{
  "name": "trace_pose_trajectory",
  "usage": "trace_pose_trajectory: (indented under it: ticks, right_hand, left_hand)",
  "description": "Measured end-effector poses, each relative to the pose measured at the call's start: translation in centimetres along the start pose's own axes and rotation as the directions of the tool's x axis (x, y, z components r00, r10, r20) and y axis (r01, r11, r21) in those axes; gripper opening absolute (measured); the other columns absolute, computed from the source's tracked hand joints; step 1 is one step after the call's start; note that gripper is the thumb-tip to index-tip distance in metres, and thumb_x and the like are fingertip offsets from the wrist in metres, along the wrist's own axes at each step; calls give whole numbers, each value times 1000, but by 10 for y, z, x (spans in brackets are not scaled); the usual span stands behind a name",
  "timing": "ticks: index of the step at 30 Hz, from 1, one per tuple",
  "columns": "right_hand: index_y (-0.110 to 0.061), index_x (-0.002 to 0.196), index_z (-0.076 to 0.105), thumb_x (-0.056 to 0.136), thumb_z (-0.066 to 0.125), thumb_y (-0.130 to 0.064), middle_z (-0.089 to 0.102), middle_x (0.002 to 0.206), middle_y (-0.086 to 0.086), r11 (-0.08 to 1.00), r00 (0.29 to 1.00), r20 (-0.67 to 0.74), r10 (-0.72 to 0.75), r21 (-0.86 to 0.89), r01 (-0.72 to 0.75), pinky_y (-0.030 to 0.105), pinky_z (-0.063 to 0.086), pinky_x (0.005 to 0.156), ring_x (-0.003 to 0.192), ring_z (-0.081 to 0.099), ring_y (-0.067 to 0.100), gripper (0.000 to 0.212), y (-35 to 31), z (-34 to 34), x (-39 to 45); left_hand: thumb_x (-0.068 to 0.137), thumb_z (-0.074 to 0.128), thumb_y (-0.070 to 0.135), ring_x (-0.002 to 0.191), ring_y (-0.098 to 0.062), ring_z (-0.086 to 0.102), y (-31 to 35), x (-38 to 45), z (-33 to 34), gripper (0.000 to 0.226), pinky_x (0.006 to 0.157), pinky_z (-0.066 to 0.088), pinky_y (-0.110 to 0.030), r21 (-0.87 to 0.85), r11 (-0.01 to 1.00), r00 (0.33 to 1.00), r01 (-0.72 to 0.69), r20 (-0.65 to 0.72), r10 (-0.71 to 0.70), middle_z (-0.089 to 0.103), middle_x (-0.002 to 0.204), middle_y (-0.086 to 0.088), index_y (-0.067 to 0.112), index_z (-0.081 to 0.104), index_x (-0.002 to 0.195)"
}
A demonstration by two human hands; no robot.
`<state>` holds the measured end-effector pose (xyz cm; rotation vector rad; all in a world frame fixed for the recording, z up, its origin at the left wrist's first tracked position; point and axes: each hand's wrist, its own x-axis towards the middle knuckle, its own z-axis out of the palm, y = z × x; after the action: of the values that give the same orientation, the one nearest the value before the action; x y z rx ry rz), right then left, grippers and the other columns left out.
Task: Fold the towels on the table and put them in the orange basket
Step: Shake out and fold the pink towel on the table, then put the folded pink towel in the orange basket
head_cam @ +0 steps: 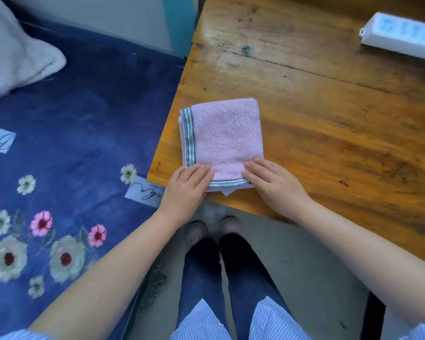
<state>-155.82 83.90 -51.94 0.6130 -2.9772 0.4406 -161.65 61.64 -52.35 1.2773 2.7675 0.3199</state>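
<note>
A pink towel (225,138) with green and dark striped borders lies folded into a small square at the near left corner of the wooden table (329,106). My left hand (185,190) holds its near left corner, fingers on top and thumb under the edge. My right hand (272,181) rests flat on the near right corner, fingers straight. No orange basket is in view.
A white power strip (400,36) lies at the table's far right. To the left is a bed with a dark blue flowered sheet (66,148) and a white pillow (12,50). My legs and shoes stand on the floor below the table edge.
</note>
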Motion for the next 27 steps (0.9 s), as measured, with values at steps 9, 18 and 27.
trace_pose_trajectory:
  ticks: [9,18,27]
  right_hand:
    - [-3,80,71,44,80,7,72,85,10,980,969,158,-190,-34,198,22,50,41,76,70,25,38,9,-22,24]
    - [2,106,65,71,54,18,66,112,15,961,949,314,24,255,-109,39,47,89,110,58,32,40,13,-34,30]
    - [-12,112,64,83,57,0,69,104,2,888,821,568,-54,403,-220,19,39,69,91,60,16,32,-18,-48,25]
  left_hand:
    - [36,91,1,86,-34,70,-5,6,-16,67,62,58,-42,-33,999,991,16,136,-11,71,101,-17,-2,70,100]
    - [70,77,11,129,-29,44,10,-17,-3,74,103,40,-34,-146,966,963,215,194,-185,39,144,-14,8,42,136]
    - [25,86,1,53,-16,65,38,-76,-27,71,43,47,-16,-154,957,969,247,37,-244,69,69,-5,11,58,89]
